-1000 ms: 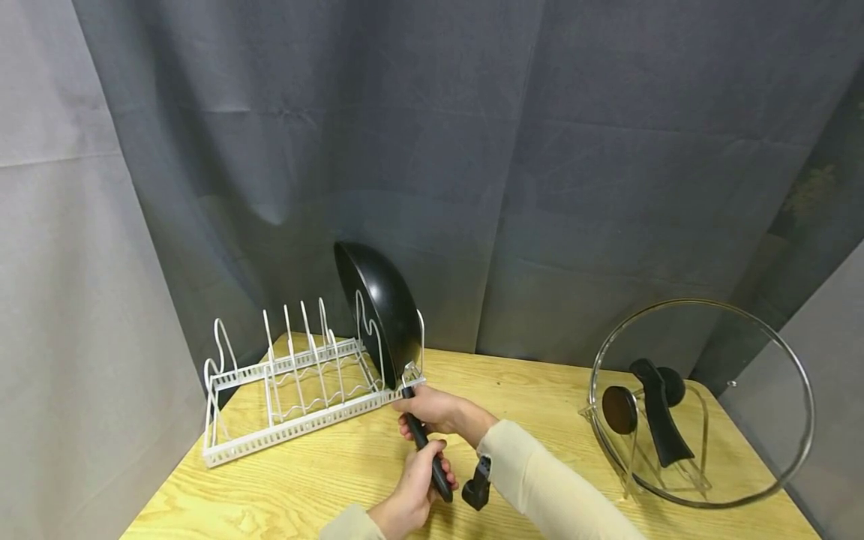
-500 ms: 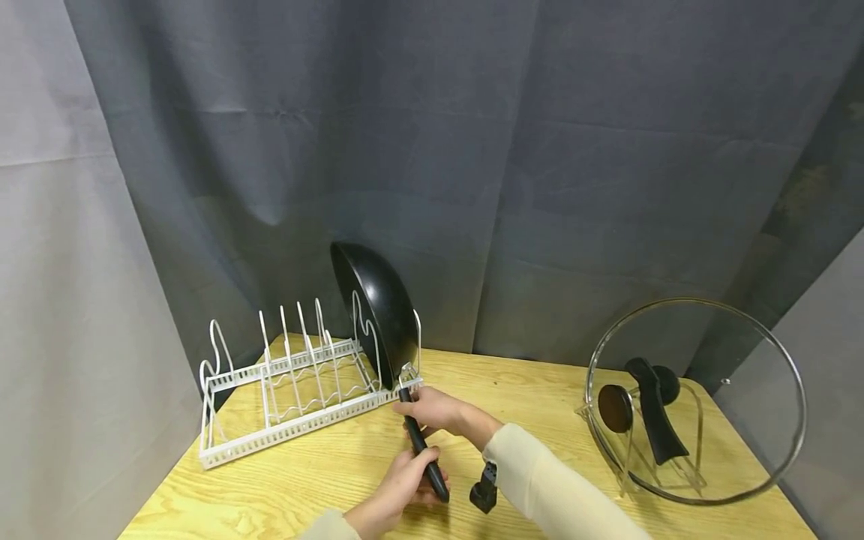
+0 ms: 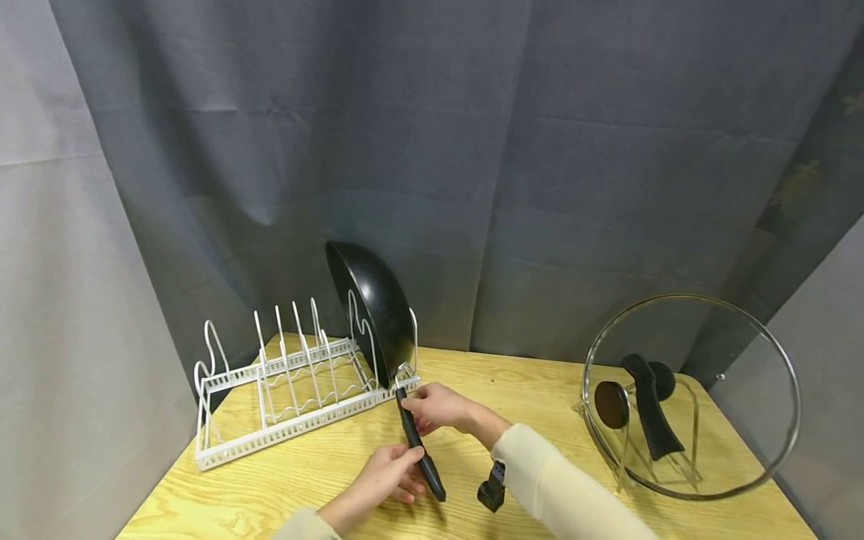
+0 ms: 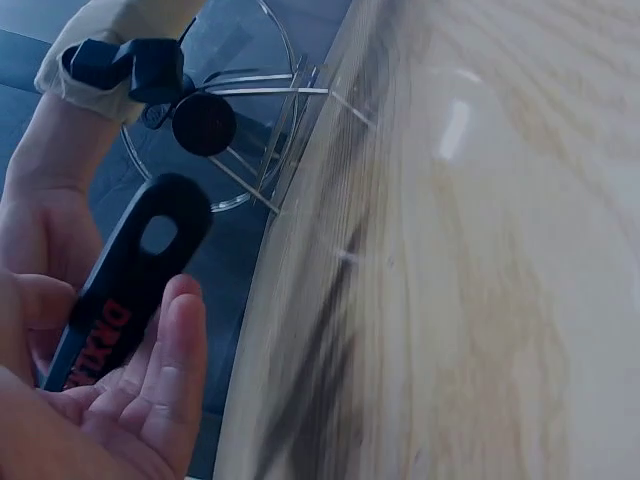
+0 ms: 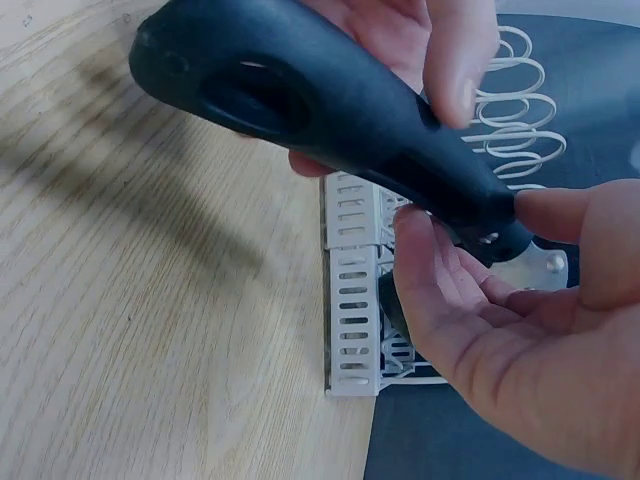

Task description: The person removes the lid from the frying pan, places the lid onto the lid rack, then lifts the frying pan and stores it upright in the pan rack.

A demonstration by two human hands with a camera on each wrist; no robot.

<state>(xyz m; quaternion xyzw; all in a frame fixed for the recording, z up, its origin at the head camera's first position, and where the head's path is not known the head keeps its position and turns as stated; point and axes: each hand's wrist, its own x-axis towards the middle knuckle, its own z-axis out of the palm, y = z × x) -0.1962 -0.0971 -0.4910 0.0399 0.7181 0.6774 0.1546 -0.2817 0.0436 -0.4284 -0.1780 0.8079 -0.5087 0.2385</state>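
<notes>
A black wok (image 3: 381, 304) stands on its side in the right end of a white wire rack (image 3: 297, 420), its handle (image 3: 420, 450) pointing toward me. Near the handle's base, my right hand (image 3: 442, 409) pinches it between thumb and fingers. Lower down, my left hand (image 3: 388, 480) has its thumb on the handle, with fingers loosely extended beneath and beside it. In the left wrist view, the handle's end (image 4: 160, 230) with its hanging hole sticks out past the relaxed left fingers (image 4: 180, 340).
At the right, a glass lid (image 3: 688, 495) with a steel rim leans upright on a wire stand (image 3: 695, 435). It has a black grip (image 3: 655, 416) and a brown round piece (image 3: 611, 405) beside it. Grey curtains (image 3: 405, 150) hang behind the wooden table (image 3: 513, 390).
My left hand has slid left along the handle's side and its fingers have loosened from their grip. My right hand stays near the handle's base; the wok stays in the rack.
</notes>
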